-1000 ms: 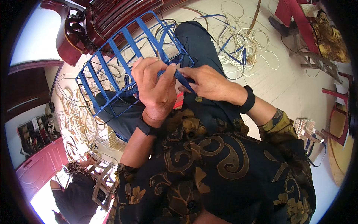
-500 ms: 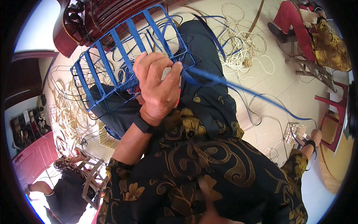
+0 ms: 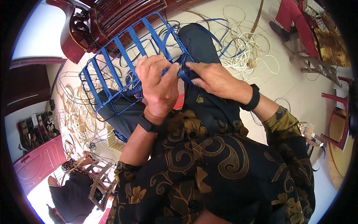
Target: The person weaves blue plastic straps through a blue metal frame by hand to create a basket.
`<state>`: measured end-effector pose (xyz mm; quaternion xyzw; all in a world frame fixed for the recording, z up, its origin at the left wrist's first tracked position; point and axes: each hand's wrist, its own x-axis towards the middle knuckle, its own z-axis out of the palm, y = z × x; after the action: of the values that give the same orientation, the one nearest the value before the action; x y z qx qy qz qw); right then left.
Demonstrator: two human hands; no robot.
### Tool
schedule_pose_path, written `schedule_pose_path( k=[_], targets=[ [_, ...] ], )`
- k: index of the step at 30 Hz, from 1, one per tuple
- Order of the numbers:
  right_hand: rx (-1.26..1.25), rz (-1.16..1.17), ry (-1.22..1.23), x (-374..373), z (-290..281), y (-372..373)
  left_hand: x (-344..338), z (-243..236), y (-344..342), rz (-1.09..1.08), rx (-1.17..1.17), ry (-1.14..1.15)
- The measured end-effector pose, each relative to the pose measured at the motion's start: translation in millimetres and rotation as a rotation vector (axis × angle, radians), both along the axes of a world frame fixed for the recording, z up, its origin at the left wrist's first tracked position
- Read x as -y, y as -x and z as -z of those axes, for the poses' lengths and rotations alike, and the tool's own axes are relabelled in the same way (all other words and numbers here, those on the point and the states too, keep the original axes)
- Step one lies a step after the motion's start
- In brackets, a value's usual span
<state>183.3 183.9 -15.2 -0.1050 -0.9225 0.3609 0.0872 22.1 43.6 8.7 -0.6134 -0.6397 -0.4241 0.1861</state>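
Note:
A wire frame (image 3: 112, 68), shaped like an open rack and wrapped in blue strip, rests tilted across my lap. My left hand (image 3: 158, 82) is closed in a pinch on its near right corner, thumb against forefinger. Close beside it, my right hand (image 3: 220, 80) pinches a flat blue strip (image 3: 185, 77) near that same corner. Both sets of fingertips almost meet there, and they hide part of the wrapping. Thin dark wires stick out around the frame's edges.
A heap of pale cane strands (image 3: 242, 59) lies on the tiled floor beyond my knee, with more coils (image 3: 76, 100) at the left. A carved dark red wooden bench (image 3: 123, 22) stands ahead. Other people sit at the far right (image 3: 330, 41) and lower left (image 3: 72, 196).
My right hand has come in from the far right, where it held the strip stretched out, to the frame's corner beside my left hand. My left hand keeps its grip there.

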Motion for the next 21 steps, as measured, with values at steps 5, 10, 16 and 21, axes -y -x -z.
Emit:
schedule_pose_path(
  k=[5,10,16,21],
  targets=[
    [0.031,0.021,0.007,-37.9,14.1,-62.8,1.5,2.9,0.8,-0.015,-0.039,-0.007],
    [0.573,0.727,-0.522,-174.2,68.7,-430.6,0.4,-1.4,-5.8,-0.010,-0.029,-0.001],
    [1.222,1.200,-0.947,-175.3,-29.0,-533.6,6.8,1.1,-8.5,-0.047,-0.049,-0.009],
    [0.304,0.775,-0.457,-144.1,-36.0,-294.7,-0.6,5.5,-3.0,-0.018,-0.025,-0.017]
  ],
)
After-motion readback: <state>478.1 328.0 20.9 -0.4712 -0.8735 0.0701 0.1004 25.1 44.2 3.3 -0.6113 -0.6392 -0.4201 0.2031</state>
